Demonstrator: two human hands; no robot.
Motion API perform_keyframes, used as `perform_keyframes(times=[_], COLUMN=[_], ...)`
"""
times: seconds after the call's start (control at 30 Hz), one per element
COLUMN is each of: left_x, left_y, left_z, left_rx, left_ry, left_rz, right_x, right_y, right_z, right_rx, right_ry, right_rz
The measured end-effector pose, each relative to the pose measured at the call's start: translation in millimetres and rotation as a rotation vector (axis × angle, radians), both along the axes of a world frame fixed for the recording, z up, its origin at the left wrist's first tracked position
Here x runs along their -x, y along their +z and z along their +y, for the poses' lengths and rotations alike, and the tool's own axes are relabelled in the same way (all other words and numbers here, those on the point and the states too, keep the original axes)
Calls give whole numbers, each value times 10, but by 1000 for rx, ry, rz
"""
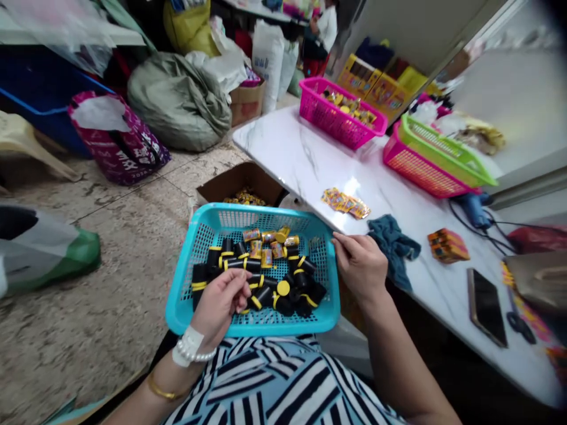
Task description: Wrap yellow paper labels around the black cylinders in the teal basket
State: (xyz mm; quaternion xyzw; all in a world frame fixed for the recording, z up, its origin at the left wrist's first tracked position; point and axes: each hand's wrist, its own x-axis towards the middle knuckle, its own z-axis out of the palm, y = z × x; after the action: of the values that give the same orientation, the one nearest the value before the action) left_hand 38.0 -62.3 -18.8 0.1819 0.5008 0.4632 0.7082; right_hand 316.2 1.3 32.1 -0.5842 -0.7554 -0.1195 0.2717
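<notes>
A turquoise plastic basket [177,295] sits in front of my body. In it lie several small black canisters with yellow lids [266,295] and, toward the back, several canisters with yellow printed wrappers [266,258]. Over the left middle of the basket is my left hand [225,298], its fingers curled in a pinch; whatever they hold, if anything, is hidden. My right hand [361,265] is closed at the basket's right rim, thumb and forefinger together near the table edge. I cannot make out what is between them.
On the white table [292,147] lie printed yellow labels [345,202], a dark teal cloth [393,248], an orange pack [447,245], a phone [486,307] and scissors [520,326]. A filled pink basket [341,127] stands behind. Below, a cardboard box [217,186] holds small yellow pieces.
</notes>
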Motion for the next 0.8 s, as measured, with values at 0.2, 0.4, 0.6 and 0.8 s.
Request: perform_keyframes(times=[0.2,0.4,0.6,0.8], left_x=[-41,4,-5,-43], left_y=[-25,-40,-63,-60], left_z=[26,-16,5,3], left_rx=[-22,-5,-12,-48], left_ry=[-18,41,28,-11], left_rz=[6,5,-3,7], right_x=[-42,189,138,116], right_y=[210,-36,-201,-128], right_z=[667,781,703,641], right_rx=[-122,-108,-216,-268], right_ry=[-149,-91,-6,71], right_rz=[-110,-196,-178,80])
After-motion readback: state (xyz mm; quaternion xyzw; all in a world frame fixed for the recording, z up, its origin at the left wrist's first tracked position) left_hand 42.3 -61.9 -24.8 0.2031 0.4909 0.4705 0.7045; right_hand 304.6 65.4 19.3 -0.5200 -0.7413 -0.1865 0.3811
